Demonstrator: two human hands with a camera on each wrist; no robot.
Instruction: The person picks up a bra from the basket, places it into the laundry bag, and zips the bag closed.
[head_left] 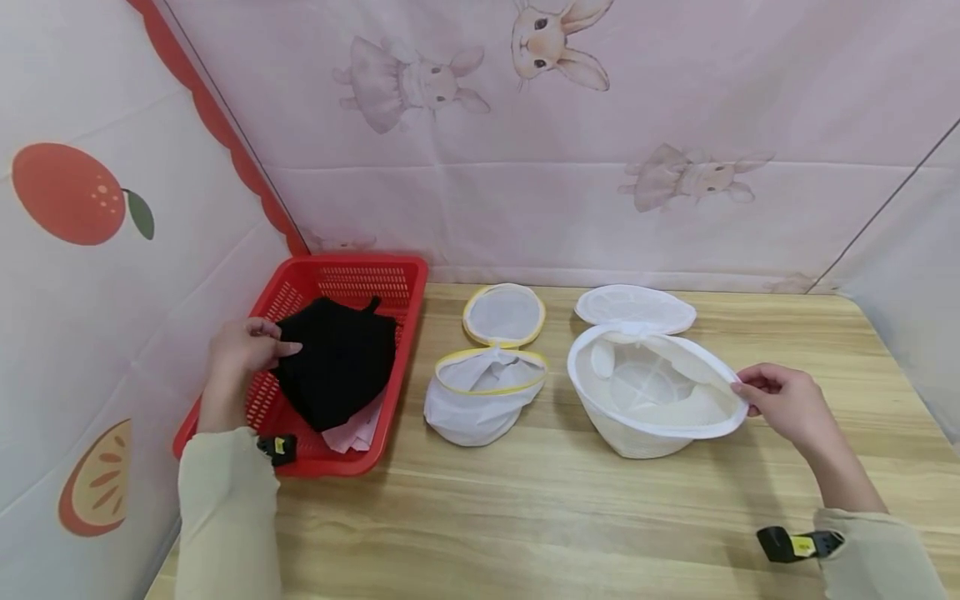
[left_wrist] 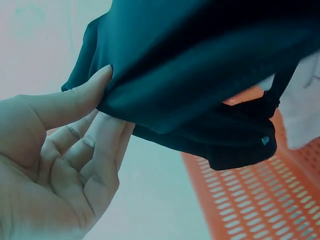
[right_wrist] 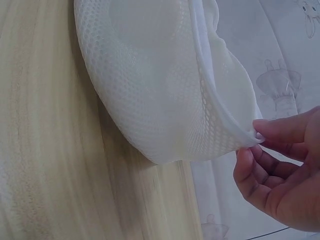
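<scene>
My left hand (head_left: 251, 350) pinches the edge of a black garment (head_left: 337, 358) between thumb and fingers, holding it over a red basket (head_left: 417, 333). A thin strap (left_wrist: 284, 82) and a small pale mark show on the cloth in the left wrist view. On the right, my right hand (head_left: 783, 404) pinches the rim of a large white mesh laundry bag (head_left: 637, 437), whose mouth gapes upward with its round lid (head_left: 633, 307) folded back. Between basket and large bag stands a smaller white laundry bag (head_left: 476, 417) with yellow trim, its lid (head_left: 504, 315) also laid back.
Pink cloth (head_left: 356, 432) lies in the basket beneath the black garment. The wooden table (head_left: 525, 517) meets a pink rabbit-print backdrop (head_left: 480, 200) behind and a fruit-print one (head_left: 75, 317) at left.
</scene>
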